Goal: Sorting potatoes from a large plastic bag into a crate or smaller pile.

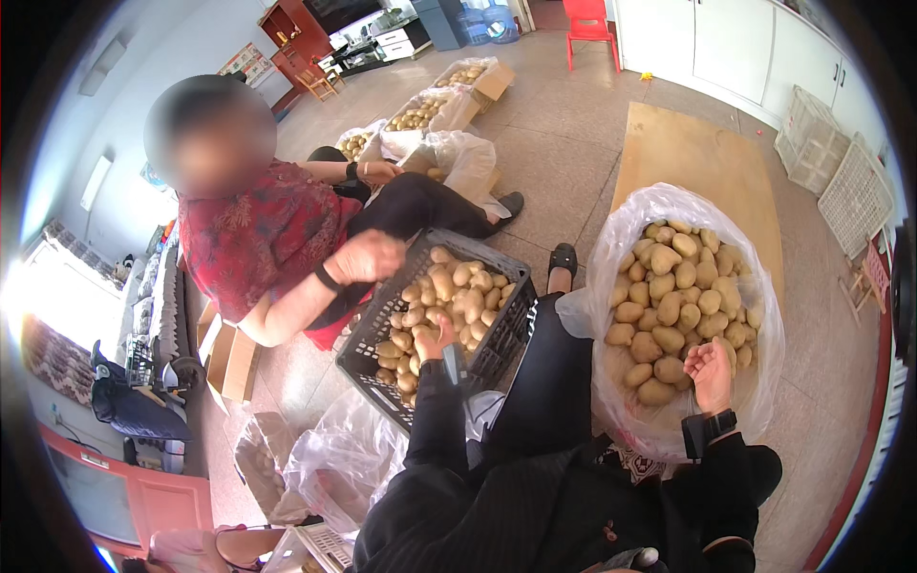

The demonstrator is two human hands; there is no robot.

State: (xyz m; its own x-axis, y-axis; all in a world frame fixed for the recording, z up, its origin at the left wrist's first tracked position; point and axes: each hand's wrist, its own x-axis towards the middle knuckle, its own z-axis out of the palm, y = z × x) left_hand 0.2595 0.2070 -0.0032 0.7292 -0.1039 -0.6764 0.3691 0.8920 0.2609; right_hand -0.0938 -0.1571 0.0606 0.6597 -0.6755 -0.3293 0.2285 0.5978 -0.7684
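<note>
Potatoes fill much of a black plastic crate in front of me to the left. My left hand is over these potatoes, fingers spread around or against one; whether it grips that potato is unclear. On my right, a large clear plastic bag, its mouth wide, holds a heap of potatoes. At the heap's lower right edge is my right hand, palm up with curled fingers, and no potato shows in it. Both wrists wear dark bands or devices.
Across the crate sits a person in a red patterned top, one hand above its rim. Bagged boxes of potatoes line the floor beyond. A wooden board lies under the large bag. Plastic bags and a cardboard box are at left.
</note>
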